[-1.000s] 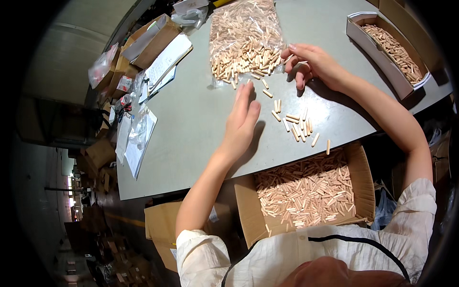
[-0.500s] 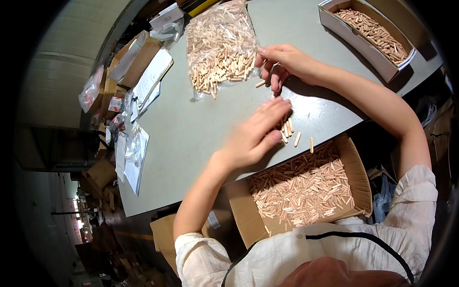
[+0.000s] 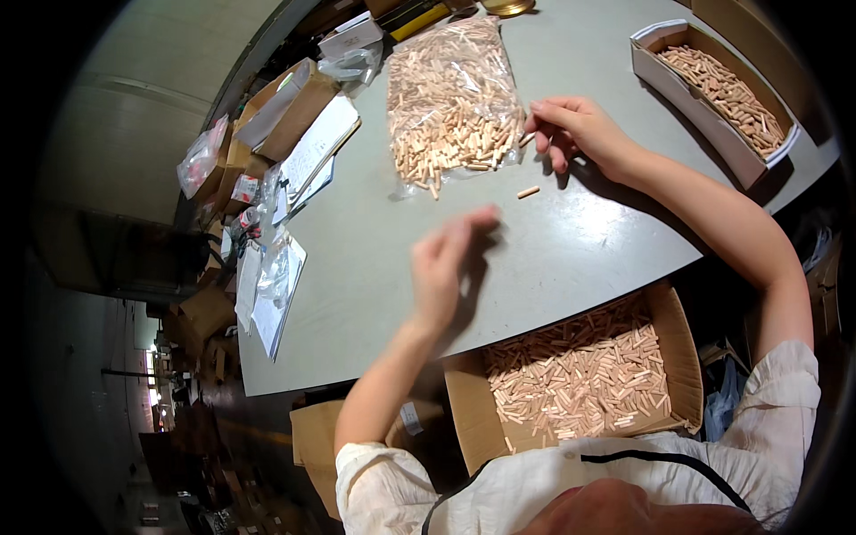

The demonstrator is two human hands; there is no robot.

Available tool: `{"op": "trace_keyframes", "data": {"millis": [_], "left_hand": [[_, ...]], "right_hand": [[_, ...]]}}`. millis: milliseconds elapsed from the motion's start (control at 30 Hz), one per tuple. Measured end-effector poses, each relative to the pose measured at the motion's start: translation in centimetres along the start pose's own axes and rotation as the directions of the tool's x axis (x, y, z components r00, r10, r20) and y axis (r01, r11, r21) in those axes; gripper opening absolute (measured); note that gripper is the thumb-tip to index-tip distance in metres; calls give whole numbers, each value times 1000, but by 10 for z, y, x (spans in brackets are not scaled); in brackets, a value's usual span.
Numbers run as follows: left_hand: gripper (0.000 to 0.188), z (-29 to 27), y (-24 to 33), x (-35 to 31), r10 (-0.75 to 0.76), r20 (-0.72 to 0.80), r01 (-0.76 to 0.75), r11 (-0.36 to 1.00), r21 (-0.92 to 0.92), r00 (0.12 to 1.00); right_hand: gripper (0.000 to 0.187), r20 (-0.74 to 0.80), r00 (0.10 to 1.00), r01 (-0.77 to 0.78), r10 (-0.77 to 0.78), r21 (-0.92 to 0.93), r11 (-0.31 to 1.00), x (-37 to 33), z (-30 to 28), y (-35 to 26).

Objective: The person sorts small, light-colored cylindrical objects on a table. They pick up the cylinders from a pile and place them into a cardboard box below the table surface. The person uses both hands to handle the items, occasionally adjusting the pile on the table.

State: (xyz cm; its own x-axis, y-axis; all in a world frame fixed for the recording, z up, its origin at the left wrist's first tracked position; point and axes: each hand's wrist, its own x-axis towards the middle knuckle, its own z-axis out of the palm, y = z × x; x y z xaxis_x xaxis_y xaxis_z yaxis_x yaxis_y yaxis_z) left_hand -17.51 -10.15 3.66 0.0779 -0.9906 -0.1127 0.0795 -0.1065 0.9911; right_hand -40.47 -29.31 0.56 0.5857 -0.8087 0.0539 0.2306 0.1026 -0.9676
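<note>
A clear plastic bag full of short wooden dowels (image 3: 455,107) lies on the grey table, several of them loose at its mouth. Just right of the bag is my right hand (image 3: 584,134), its fingers loosely bent and apart. A dowel end shows by its fingertips at the bag's edge; the hand does not appear to grip it. One loose dowel (image 3: 528,192) rests on the table below that hand. My left hand (image 3: 439,272) hovers over the table nearer to me, smeared by motion, so its fingers are unclear. Below the table edge stands an open cardboard box (image 3: 468,406) holding many dowels.
A narrow white carton (image 3: 691,107) of dowels stands at the far right. Along the left edge lie a notebook (image 3: 319,143), papers (image 3: 278,299), plastic wrapping and small cardboard boxes (image 3: 299,111). A round gold-coloured object (image 3: 508,7) sits at the back.
The small group of dowels near the table's front edge is gone from the tabletop. My left hand has swung away from there; my right hand stays by the bag. The view has shifted slightly.
</note>
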Motion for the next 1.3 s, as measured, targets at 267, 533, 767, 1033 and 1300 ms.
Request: {"op": "trace_keyframes", "data": {"millis": [267, 533, 767, 1033, 1300], "left_hand": [[35, -94, -18, 159, 534, -68, -242, 490, 837, 843], [50, -44, -25, 156, 597, 205, -321, 93, 943, 776], [42, -27, -25, 106, 541, 326, -426, 67, 902, 775], [60, -1, -27, 29, 418, 432, -498, 56, 865, 799], [70, 0, -29, -41, 305, 415, -445, 34, 895, 857]], "right_hand": [[33, -28, 999, 38, -42, -109, 993, 6, 8, 4], [34, -7, 1000, 11, -12, -104, 994, 4, 5, 2], [33, 40, 999, 23, -16, -185, 983, 4, 9, 4], [33, 78, 994, 100, -81, -285, 953, -5, 9, 4], [35, 181, 964, 248, -194, -348, 904, -20, 19, 5]]}}
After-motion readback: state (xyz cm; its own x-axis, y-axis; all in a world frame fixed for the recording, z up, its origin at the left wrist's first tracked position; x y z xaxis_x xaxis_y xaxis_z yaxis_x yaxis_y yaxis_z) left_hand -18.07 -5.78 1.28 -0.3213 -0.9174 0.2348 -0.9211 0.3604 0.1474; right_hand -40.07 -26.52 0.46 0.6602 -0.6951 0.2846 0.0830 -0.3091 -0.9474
